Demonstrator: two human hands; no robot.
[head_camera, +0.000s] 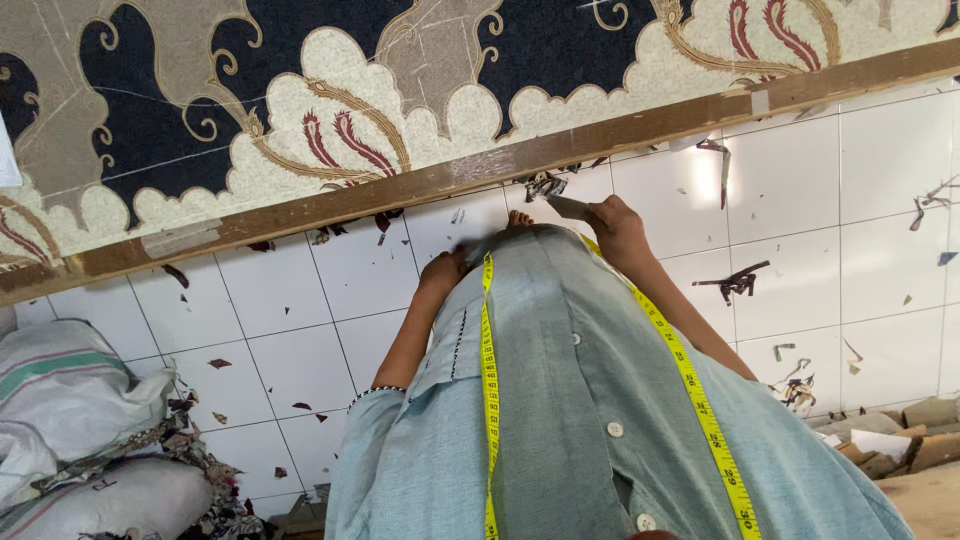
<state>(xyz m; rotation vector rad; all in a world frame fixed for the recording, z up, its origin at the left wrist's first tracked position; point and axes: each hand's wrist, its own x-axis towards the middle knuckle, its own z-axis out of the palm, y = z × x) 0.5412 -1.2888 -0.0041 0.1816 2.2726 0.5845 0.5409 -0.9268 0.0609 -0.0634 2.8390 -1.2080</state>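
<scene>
Yellow tape measure (490, 340) draped over a pale green shirt (560, 400), both hands low by the counter (400, 190) edge.
Right hand (617, 228) has its grip clenched on a pale flat piece (566, 206) just under the wooden edge; left hand (442, 270) hangs near the shirt hem, grip too hidden to tell; patterned fabric (300, 110) covers the counter; scraps dot the white tiled floor (860, 200).

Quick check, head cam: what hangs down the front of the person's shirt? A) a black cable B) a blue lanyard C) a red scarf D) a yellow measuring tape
D: a yellow measuring tape hangs in two strands down the pale green buttoned shirt, reaching toward the left hand and the right hand near the wooden table edge.
</scene>
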